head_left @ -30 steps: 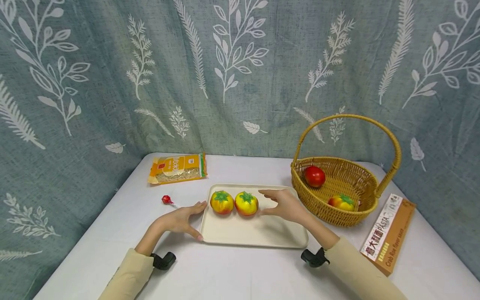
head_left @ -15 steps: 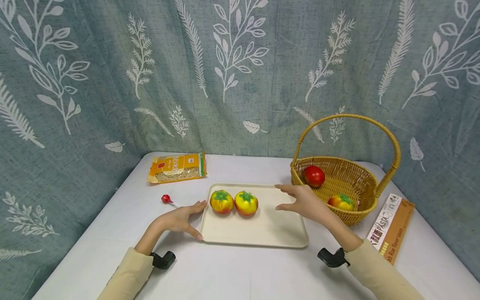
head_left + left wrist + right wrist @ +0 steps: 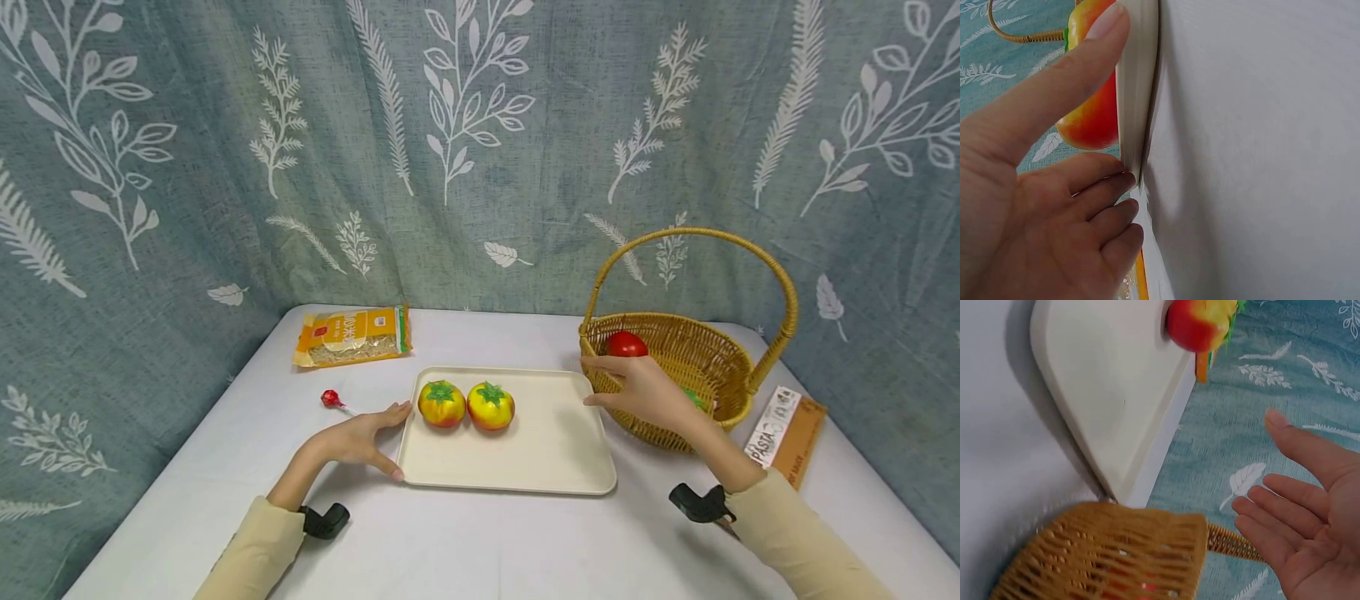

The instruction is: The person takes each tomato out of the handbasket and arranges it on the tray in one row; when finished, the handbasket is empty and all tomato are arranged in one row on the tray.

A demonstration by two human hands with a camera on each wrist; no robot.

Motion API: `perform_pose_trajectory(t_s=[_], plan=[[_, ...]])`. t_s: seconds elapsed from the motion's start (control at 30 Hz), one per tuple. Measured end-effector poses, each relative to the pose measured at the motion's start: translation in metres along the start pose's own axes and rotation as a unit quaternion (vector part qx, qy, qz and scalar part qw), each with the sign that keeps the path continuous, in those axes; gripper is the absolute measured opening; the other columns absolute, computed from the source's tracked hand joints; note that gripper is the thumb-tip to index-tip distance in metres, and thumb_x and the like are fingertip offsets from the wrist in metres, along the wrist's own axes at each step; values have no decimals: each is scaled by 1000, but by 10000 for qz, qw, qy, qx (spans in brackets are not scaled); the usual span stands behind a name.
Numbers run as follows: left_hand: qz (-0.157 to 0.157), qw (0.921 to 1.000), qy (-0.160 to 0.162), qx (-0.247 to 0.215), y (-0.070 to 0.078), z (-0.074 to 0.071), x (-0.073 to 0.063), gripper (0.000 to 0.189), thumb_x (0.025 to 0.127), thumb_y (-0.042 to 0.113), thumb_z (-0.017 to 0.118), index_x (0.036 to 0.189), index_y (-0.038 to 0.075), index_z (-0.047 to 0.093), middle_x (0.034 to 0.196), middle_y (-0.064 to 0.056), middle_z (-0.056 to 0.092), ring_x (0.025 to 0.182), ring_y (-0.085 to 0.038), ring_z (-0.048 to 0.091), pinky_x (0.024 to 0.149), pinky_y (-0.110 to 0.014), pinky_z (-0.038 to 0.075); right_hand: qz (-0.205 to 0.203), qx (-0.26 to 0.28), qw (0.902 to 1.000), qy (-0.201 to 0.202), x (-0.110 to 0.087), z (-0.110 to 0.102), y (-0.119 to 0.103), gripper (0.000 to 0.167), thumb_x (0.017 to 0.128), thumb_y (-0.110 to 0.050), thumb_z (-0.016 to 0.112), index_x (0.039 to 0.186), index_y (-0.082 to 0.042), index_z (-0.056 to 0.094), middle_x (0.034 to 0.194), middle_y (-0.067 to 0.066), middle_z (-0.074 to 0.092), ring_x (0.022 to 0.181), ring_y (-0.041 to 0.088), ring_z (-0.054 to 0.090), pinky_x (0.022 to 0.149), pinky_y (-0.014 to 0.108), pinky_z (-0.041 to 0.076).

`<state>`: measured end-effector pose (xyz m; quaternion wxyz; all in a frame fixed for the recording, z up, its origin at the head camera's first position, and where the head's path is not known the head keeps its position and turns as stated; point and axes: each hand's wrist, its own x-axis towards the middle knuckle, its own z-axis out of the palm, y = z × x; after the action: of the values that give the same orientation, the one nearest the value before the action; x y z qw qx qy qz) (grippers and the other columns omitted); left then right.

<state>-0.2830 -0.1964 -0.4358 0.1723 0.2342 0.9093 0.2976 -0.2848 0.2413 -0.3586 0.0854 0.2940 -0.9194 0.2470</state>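
My left hand (image 3: 360,440) touches the left edge of a cream tray (image 3: 510,467), its thumb at the near-left corner and its fingers farther up that side. In the left wrist view the thumb (image 3: 1079,72) lies along the rim. Two yellow-red imitation fruits with green leafy tops, a left one (image 3: 442,405) and a right one (image 3: 491,407), sit side by side on the tray. Nothing is in my right hand (image 3: 648,393), which hovers with spread fingers between the tray's right end and a wicker basket (image 3: 705,333). It partly hides a red round fruit (image 3: 627,343) inside.
A green leafy top (image 3: 694,398) shows in the basket behind my right hand. Right of the basket lies a pasta box (image 3: 795,442), partly covered by my sleeve. A yellow grain packet (image 3: 352,336) lies at the back left, with a red lollipop (image 3: 331,399) nearer.
My right hand has moved right, from beside the right fruit on the tray to the basket's left side. The left hand, tray and fruits have stayed put.
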Motion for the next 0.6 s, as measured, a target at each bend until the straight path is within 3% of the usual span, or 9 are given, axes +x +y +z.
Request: perform_pose_trajectory(t_s=[0.3,0.4,0.5,0.6], plan=[[-35,10000,14,-11,2,0,0,107,67,33,88,150,2,29,157,-16,22,144,-33,18,115,-51,18,247,-373,9990,-43,-5,-25,9,57,82,-28,78,130,-2,60,118,18,66,103,35,64,84,52,53],[14,10000,8,-12,2,0,-1,107,67,33,88,150,1,29,156,-17,23,144,-34,18,115,-51,18,307,-468,9984,3,-4,-33,13,57,82,-29,77,129,-1,61,114,18,68,81,28,65,75,47,55],[100,9999,5,24,2,0,-1,107,67,34,88,150,0,29,156,-17,23,144,-34,18,115,-51,18,365,-568,9977,72,-3,-40,18,56,82,-30,78,128,-2,61,112,17,68,72,21,60,69,41,53],[246,9997,5,72,1,-1,-2,106,68,34,88,149,-2,29,156,-18,23,144,-35,18,115,-50,18,412,-546,9976,76,-1,-47,24,57,83,-31,76,129,-1,61,116,19,67,83,25,65,73,43,55]])
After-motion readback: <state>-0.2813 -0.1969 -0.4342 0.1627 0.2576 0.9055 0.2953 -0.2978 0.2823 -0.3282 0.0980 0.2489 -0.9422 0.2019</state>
